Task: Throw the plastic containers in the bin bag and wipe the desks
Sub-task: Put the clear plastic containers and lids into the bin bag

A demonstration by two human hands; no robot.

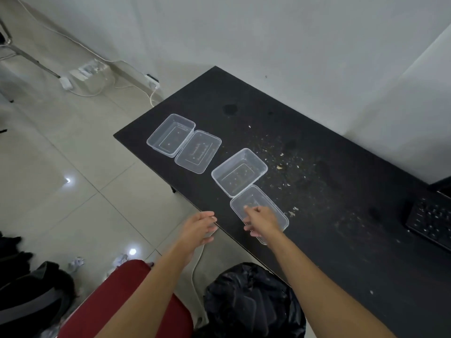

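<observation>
Several clear plastic pieces lie on the black desk (329, 240). At the far left is a container (170, 134), with a lid (198, 151) touching it. Nearer stands a second container (239, 172), and a lid (267, 205) lies at the desk's front edge. My right hand (262, 222) rests over that near lid, fingers curled on its near end; whether it grips the lid is unclear. My left hand (199, 229) hovers open just off the desk edge, holding nothing. A black bin bag (253, 301) with clear containers inside sits below the desk edge.
Crumbs and smears cover the desk's middle (288, 157). A black keyboard (432, 223) lies at the right edge. A red seat (127, 301) is at bottom centre, a dark bag (31, 293) at bottom left. Cables and a power strip (87, 71) run along the tiled floor.
</observation>
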